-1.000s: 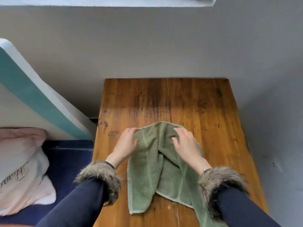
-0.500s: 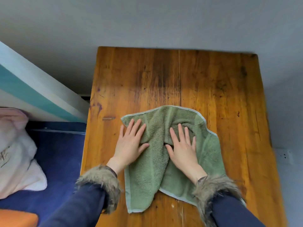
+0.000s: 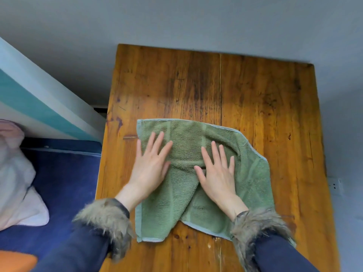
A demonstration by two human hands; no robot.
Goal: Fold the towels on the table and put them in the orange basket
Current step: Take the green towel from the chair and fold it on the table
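On the wooden table (image 3: 255, 95), centre to 6 o'clock: one green towel (image 3: 182, 193), partly folded, under our left hand (image 3: 151, 167) and right hand (image 3: 218, 173), fingers straight and spread, pressing flat. At 9 o'clock: blue bedding (image 3: 64, 177), pale pillow (image 3: 15, 173). At 7 o'clock: orange edge (image 3: 15, 262), identity unclear. Grey wall (image 3: 176, 22) at 12.

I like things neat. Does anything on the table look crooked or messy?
Yes, the towel. It lies crooked on the table, with a ridge bunched up between the left hand and right hand, which press flat on it. Its near edge splits into two uneven flaps. Nothing looks spilled or broken.
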